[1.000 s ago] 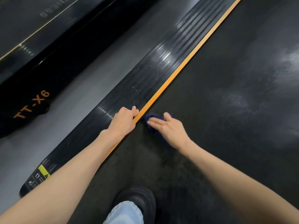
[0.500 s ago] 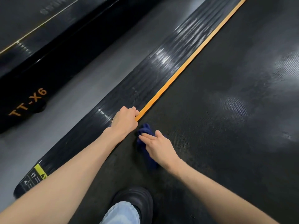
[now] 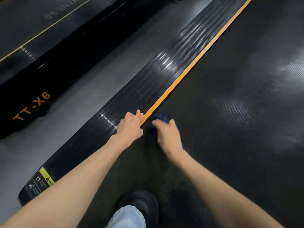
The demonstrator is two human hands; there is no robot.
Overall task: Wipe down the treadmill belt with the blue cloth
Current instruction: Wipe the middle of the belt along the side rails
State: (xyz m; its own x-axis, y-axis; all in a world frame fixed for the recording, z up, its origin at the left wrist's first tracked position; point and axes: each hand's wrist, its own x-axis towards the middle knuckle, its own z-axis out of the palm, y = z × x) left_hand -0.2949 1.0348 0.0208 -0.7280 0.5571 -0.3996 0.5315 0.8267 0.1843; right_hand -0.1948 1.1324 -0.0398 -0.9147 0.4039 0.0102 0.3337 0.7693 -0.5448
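Wiping the treadmill belt (image 3: 230, 145) along its left edge, 1 hand braced

The right hand (image 3: 167, 135) — blurred, fingers seemingly flat — presses the blue cloth (image 3: 162, 116) onto the belt just right of the orange strip (image 3: 189, 71), likely for scrubbing weight. The left hand (image 3: 131, 125), fingers curled around nothing, props on the side rail (image 3: 148, 89), probably for balance.

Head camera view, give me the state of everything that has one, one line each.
treadmill belt: patchy sheen, shoe standing on it.
blue cloth: bunched, pressed onto the treadmill belt under the right hand.
right hand: on the blue cloth, motion-blurred, fingers extended.
left hand: fingers curled, braced on the side rail by the orange strip.
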